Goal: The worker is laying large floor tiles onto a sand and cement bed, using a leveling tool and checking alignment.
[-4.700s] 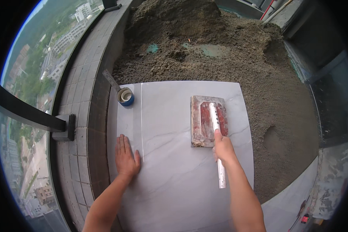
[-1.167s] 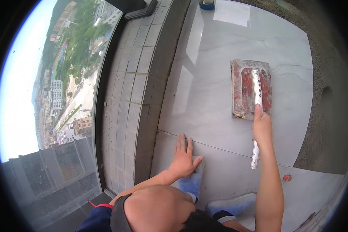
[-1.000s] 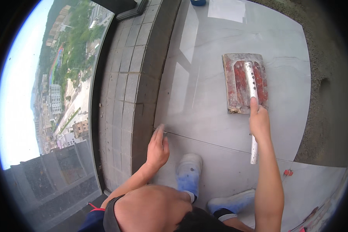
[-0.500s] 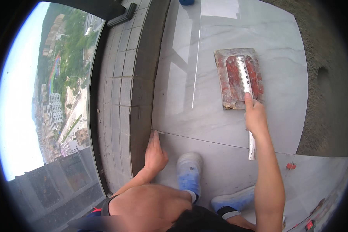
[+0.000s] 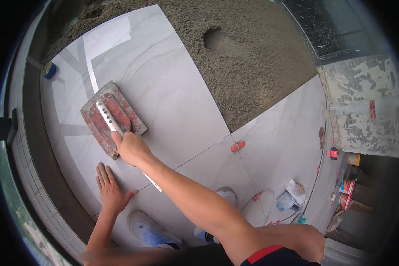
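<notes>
My right hand (image 5: 134,148) is closed around the pale, dark-dotted handle of a tile tamper (image 5: 129,116), a worn red rectangular block crusted with grey. The block lies on a large glossy marble-look tile (image 5: 181,99), and the handle's end sticks out below my hand. Beside it my left hand (image 5: 111,190) rests with its fingers spread near the joint between this tile and the nearer one. A white line runs along the tile beyond the block. My shoes (image 5: 148,228) stand on the nearer tiles.
Rough grey mortar (image 5: 252,57) with a hollow borders the tile on the far right. A blue tape roll (image 5: 49,70) stands at the left. To the right are a red block (image 5: 237,146) by a string, a whitish tool (image 5: 291,195) and several tubs. A dark ledge curves along the left.
My view has swung to the right, bringing mortar and tools in. My left hand has gone from pointing fingers at the ledge-side joint to lying spread on the tile. My right hand keeps its hold.
</notes>
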A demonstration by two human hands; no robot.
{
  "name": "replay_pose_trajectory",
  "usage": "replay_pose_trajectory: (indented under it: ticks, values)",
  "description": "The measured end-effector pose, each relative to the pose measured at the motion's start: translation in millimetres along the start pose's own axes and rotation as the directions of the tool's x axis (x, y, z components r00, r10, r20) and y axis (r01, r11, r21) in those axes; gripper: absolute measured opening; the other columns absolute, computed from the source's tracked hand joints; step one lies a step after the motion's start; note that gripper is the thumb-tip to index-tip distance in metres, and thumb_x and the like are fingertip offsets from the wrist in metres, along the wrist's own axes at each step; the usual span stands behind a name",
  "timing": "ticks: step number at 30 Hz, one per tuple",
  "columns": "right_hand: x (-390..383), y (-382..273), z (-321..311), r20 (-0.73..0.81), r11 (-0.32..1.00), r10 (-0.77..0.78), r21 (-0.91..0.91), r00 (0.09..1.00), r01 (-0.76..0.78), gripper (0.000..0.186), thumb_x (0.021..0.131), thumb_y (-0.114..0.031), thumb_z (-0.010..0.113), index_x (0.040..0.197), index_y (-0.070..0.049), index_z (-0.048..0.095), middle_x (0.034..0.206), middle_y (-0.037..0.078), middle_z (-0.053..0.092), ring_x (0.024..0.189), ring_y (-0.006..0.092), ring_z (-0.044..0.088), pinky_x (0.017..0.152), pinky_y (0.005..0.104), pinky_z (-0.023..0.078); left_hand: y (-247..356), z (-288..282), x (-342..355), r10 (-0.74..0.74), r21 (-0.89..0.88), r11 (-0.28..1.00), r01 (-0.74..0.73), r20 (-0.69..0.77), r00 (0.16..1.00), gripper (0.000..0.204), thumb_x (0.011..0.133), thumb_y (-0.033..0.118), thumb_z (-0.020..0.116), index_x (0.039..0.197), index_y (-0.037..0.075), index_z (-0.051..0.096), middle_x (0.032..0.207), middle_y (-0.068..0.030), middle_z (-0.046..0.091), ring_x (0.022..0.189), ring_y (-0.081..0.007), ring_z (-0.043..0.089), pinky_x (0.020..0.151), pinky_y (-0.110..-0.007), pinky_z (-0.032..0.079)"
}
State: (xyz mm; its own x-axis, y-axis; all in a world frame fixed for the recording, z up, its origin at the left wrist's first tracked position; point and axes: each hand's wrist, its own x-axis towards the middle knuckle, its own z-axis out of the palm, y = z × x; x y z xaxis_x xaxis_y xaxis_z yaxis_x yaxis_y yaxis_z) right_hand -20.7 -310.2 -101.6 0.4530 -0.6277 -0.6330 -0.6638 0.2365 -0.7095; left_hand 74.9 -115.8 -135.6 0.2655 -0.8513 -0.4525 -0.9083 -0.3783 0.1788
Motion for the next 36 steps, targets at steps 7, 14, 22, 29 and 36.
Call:
replay_pose_trajectory:
  ticks: [7, 14, 22, 29, 36]
  values:
    - [-53, -48, -68, -0.195, 0.978, -0.195, 0.039, 0.961, 0.206, 0.064, 0.108, -0.047, 0.036, 0.101, 0.012, 0.060, 0.082, 0.034, 0.067, 0.085, 0.0514, 0.067, 0.075, 0.0532, 0.054, -8, -2, -3, -0.002, 0.027, 1.000, 0.002, -0.017, 1.000, 0.136, 0.067, 0.058, 0.083, 0.154, -0.015, 0.009, 0.164, -0.0322, 0.004, 0.154, -0.0452, 0.003, 0.124, -0.053, 0.010]
    - [-44, 13, -44, -0.377, 0.987, -0.030, 0.137, 0.926, 0.088, 0.059, 0.108, -0.046, 0.035, 0.097, 0.008, 0.056, 0.082, 0.034, 0.067, 0.083, 0.0509, 0.068, 0.072, 0.0551, 0.055, -2, 0, 1, 0.035, 0.046, 0.998, -0.035, -0.009, 0.999, 0.135, 0.068, 0.056, 0.084, 0.153, -0.016, 0.008, 0.163, -0.0339, 0.004, 0.153, -0.0463, 0.003, 0.124, -0.053, 0.008]
    - [-3, 23, -5, -0.136, 0.998, 0.007, 0.057, 0.991, 0.001, 0.060, 0.106, -0.049, 0.039, 0.100, 0.006, 0.063, 0.092, 0.030, 0.070, 0.091, 0.0465, 0.069, 0.081, 0.0529, 0.055, -5, -7, 4, 0.040, 0.120, 0.992, -0.047, 0.067, 0.997, 0.139, 0.064, 0.060, 0.085, 0.154, -0.014, 0.008, 0.163, -0.0333, 0.006, 0.154, -0.0451, 0.007, 0.124, -0.052, 0.009]
    - [-18, 35, -16, -0.062, 0.993, -0.055, 0.105, 0.997, 0.061, 0.061, 0.106, -0.049, 0.040, 0.106, 0.007, 0.062, 0.089, 0.027, 0.071, 0.089, 0.0437, 0.070, 0.082, 0.0519, 0.055, -9, -24, 8, 0.069, 0.158, 0.984, -0.085, 0.105, 0.992, 0.143, 0.057, 0.051, 0.092, 0.154, -0.014, 0.009, 0.163, -0.0330, 0.007, 0.154, -0.0434, 0.008, 0.124, -0.053, 0.011]
    - [-146, 55, -255, 0.229, 0.635, 0.104, -0.764, 0.968, 0.113, 0.047, 0.103, -0.039, 0.051, 0.099, 0.005, 0.067, 0.095, 0.024, 0.071, 0.092, 0.0400, 0.070, 0.078, 0.0516, 0.056, -49, -54, 19, 0.049, 0.315, 0.941, -0.120, 0.224, 0.973, 0.133, 0.062, 0.044, 0.092, 0.153, -0.014, 0.014, 0.163, -0.0319, 0.011, 0.153, -0.0409, 0.013, 0.123, -0.051, 0.017]
